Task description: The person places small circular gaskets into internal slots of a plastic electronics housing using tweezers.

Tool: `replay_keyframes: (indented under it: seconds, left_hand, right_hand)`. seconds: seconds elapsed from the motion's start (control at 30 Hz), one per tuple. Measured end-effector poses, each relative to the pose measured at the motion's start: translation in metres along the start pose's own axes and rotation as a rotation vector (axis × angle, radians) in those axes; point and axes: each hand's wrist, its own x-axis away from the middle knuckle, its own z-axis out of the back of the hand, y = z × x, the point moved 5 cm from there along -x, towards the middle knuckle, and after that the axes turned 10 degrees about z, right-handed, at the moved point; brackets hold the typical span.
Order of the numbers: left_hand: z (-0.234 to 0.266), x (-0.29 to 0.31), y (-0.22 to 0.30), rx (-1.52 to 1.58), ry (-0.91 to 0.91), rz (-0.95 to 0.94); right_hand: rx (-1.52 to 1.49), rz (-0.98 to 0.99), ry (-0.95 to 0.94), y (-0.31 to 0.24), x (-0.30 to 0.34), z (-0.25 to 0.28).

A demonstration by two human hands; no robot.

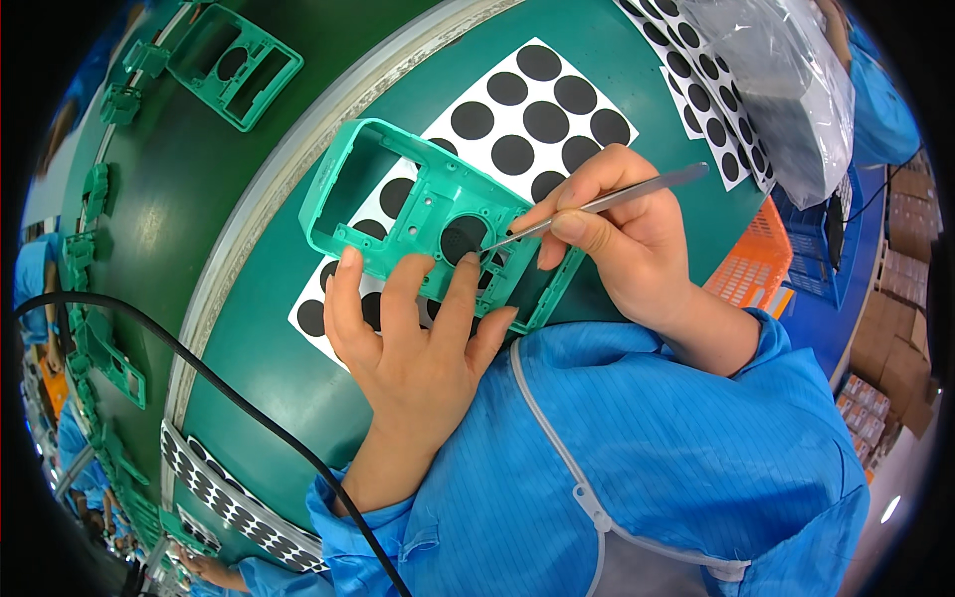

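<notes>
A green plastic housing lies tilted on a white sheet of black round stickers. Inside its round recess sits a black disc. My left hand rests over the housing's near side with fingers spread; its index fingertip touches the disc's lower edge. My right hand pinches metal tweezers, whose tip points down to the disc's right edge. Whether the tip grips the disc edge or only touches it, I cannot tell.
More sticker sheets lie at the upper right beside a clear plastic bag and an orange basket. At left, green housings sit on a conveyor belt. A black cable crosses the lower left. Other people work nearby.
</notes>
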Motion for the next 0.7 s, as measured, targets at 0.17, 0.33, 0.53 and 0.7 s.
replay_keyframes:
  seconds: [0.17, 0.33, 0.53, 0.7]
  left_hand:
    - [0.0004, -0.0005, -0.0003, 0.012, -0.015, 0.011]
    - [0.0, -0.0001, -0.0011, 0.025, -0.01, 0.016]
    - [0.0001, -0.0003, -0.0031, 0.08, -0.031, 0.048]
    - [-0.0001, -0.0002, -0.004, 0.101, -0.033, 0.053]
  right_hand:
    - [-0.045, -0.033, 0.012, -0.0013, -0.0022, -0.0016]
    - [-0.15, -0.029, 0.061, -0.0016, -0.0012, -0.0019]
    - [-0.039, 0.039, 0.075, -0.0037, 0.0019, -0.0023]
    - [0.021, 0.074, 0.05, -0.0036, 0.0017, -0.0033]
